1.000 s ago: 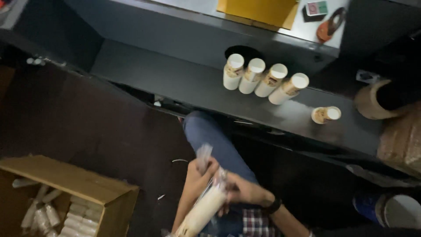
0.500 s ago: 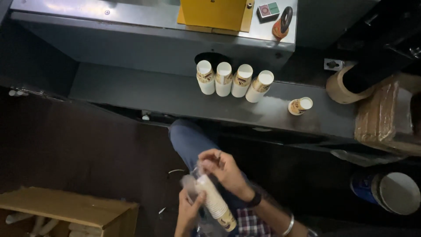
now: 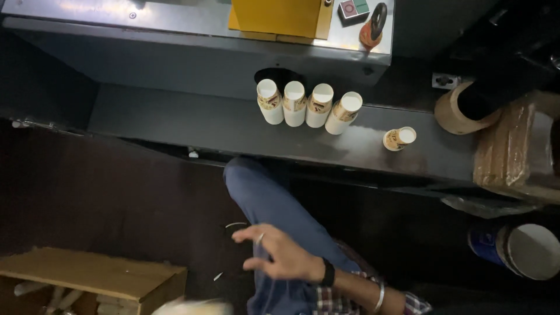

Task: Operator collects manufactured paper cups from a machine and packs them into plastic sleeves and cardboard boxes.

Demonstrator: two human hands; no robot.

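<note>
Four stacks of paper cups (image 3: 307, 105) lie side by side on the dull grey metal worktop (image 3: 175, 125), white rims facing the camera, printed bands in tan and red around their sides; they sit just below a round dark opening in the machine's painted steel face. A single cup (image 3: 399, 138) lies apart to their right, tilted on its side. Further right a thick cardboard roll (image 3: 452, 114) with a brown kraft surface leans near a bundle wrapped in crinkled brown film (image 3: 513, 154). A yellow panel (image 3: 280, 16) sits on top of the machine. The right hand (image 3: 280, 256) hovers over the blue-trousered knee (image 3: 262, 192), palm down, fingers spread and slightly curled, its grip apart and holding nothing; a ring shows on one finger, a dark band and a thin metal bangle on the wrist. At the bottom edge a pale blurred stack (image 3: 192, 306) pokes into view beside the open cardboard box (image 3: 99, 277); the left hand is out of sight. A white-topped blue drum (image 3: 519, 251) stands at lower right.
</note>
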